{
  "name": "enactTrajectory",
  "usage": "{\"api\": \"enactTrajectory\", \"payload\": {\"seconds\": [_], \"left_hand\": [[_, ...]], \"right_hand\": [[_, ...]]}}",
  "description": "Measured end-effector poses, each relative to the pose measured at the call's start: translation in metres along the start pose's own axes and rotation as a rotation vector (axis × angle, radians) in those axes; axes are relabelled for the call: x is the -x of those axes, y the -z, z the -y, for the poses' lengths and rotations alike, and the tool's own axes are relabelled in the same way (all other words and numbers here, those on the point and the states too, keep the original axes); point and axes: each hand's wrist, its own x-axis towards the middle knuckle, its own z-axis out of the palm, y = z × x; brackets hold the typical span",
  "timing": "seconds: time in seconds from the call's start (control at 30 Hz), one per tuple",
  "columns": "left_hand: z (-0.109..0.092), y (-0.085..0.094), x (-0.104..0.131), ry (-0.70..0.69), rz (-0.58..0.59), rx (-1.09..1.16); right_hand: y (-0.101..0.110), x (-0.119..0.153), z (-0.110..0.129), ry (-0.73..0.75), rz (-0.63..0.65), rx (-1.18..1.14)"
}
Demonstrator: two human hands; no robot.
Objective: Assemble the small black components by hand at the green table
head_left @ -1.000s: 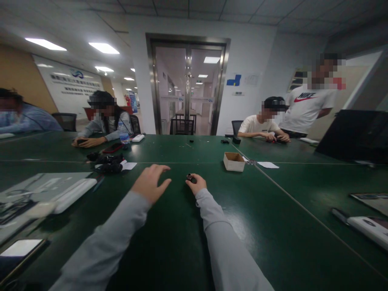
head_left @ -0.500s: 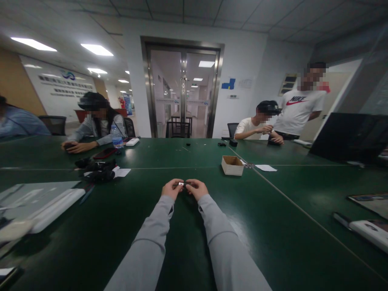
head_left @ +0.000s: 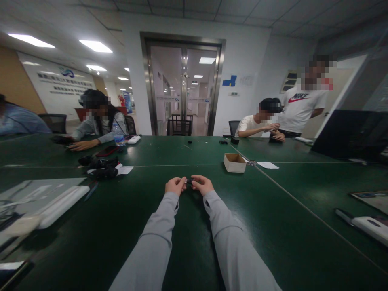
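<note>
Part [head_left: 188, 181] lies crosswise between left hand [head_left: 175, 186] and right hand [head_left: 203, 184], each pinching one end of it, so neither hand is clearly nearer.

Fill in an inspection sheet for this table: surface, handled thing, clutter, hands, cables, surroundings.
Surface: green table, glossy, seams visible.
Handled thing: small dark item with a shiny part; details too small to tell.
Clutter: open box, black bundle, bottle, red-edged phone.
Hands: left hand and right hand pinch the item from opposite sides.
Cables: apparent pale loops, left edge.
Surroundings: three seated people, standing person, glass doors.
</note>
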Motion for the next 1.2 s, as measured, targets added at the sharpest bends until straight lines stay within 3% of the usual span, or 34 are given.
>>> {"api": "enactTrajectory", "payload": {"seconds": [1.2], "left_hand": [[-0.018, 0.004, 0.012, 0.007, -0.069, -0.205]], "right_hand": [[-0.003, 0.005, 0.007, -0.015, 0.062, -0.024]]}}
